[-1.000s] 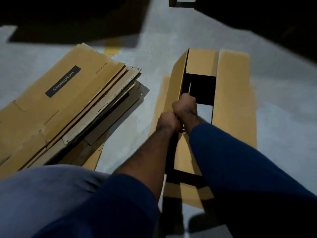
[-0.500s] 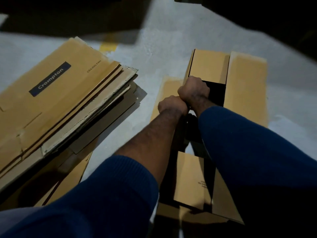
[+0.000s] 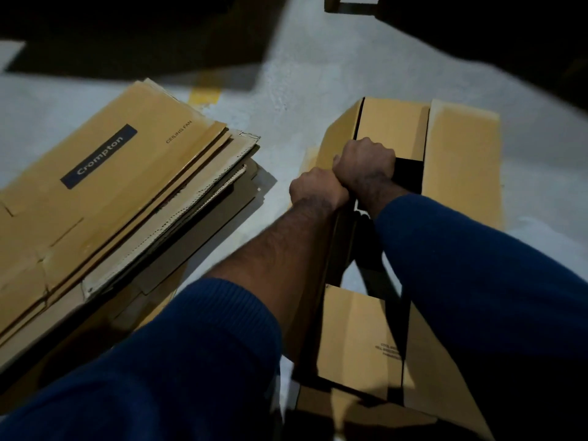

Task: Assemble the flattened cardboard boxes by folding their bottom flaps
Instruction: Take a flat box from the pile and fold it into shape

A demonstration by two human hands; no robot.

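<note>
The step in hand looks like folding the left flap [image 3: 341,135] of the box [image 3: 461,160] inward across the opening. To do it well, the person should bend along the scored crease rather than mid-panel. Moving the hands farther apart would make the long flap turn evenly. The far flap [image 3: 393,125] and near flap [image 3: 356,338] should lie down first, so the long one closes over them. The box sits open on the floor [image 3: 286,90] at centre right of the frame, its right side splayed outward. The stack [image 3: 111,192] of flat boxes lies at left.

Both hands are clenched side by side, touching, on the left flap's upper edge. The left hand [image 3: 318,189] is nearer and the right hand [image 3: 364,163] just beyond it. The fingers curl over the edge, and their tips are hidden inside the box.
</note>
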